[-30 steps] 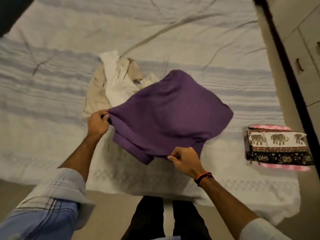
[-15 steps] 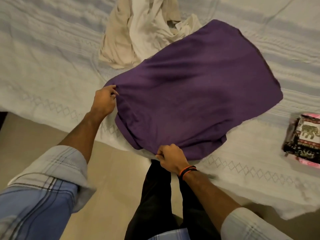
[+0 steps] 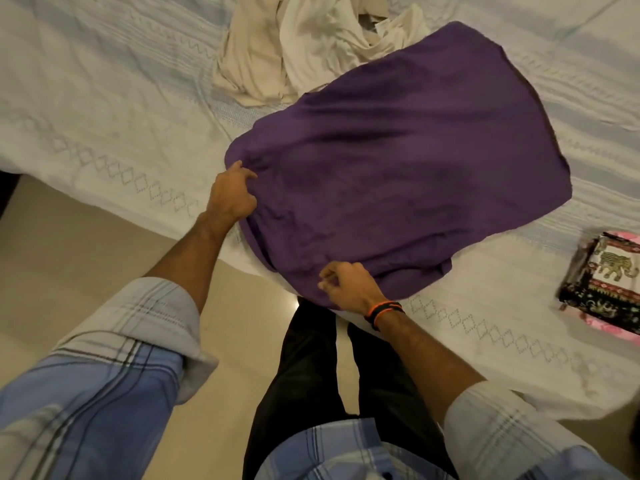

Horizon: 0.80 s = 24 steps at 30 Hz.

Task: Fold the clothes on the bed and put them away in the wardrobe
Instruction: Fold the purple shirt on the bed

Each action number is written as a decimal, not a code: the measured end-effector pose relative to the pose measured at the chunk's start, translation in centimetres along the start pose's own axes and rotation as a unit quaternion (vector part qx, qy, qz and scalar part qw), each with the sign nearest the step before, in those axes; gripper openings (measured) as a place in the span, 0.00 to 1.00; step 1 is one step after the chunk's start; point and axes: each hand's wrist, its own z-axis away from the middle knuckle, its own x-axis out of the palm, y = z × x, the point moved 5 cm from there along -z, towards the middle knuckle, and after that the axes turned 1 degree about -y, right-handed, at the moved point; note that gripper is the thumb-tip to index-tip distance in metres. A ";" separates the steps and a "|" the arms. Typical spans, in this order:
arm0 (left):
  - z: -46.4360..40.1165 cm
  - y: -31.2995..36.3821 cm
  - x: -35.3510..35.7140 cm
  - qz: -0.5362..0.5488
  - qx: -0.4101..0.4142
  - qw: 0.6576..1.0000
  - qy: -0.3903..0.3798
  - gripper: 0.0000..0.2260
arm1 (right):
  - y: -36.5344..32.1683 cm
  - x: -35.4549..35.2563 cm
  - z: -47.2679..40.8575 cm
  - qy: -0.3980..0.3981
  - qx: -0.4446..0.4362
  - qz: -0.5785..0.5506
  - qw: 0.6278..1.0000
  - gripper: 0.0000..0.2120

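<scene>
Early in the task: purple garment (image 3: 398, 161) spread at the bed's (image 3: 104, 98) near edge, left hand (image 3: 230, 199) pinching its left corner, right hand (image 3: 349, 285) curled on its near hem, cream clothes (image 3: 294, 46) still unfolded, one patterned stack (image 3: 606, 282) folded, nothing put away.

I am lowering the folded purple cotton garment (image 3: 398, 161) flat onto the white woven bedspread (image 3: 104, 126), my left hand (image 3: 230, 197) and right hand (image 3: 348, 284) loosening at its near edge.
</scene>
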 end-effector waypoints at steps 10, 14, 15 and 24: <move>11.4 4.1 6.6 0.127 -0.116 0.984 -0.034 0.20 | 6.3 -5.7 3.6 0.051 0.004 -0.034 0.998 0.09; 15.3 6.1 10.3 0.158 -0.159 0.974 -0.015 0.19 | 10.1 -7.7 5.3 0.043 -0.009 -0.029 0.999 0.11; 16.1 6.5 11.0 0.170 -0.174 0.970 -0.010 0.19 | 10.9 -8.0 5.6 0.041 -0.010 -0.029 0.999 0.12; 21.5 8.2 21.2 0.335 -0.314 0.888 -0.009 0.08 | 19.9 -10.2 6.8 0.081 0.059 -0.043 0.994 0.17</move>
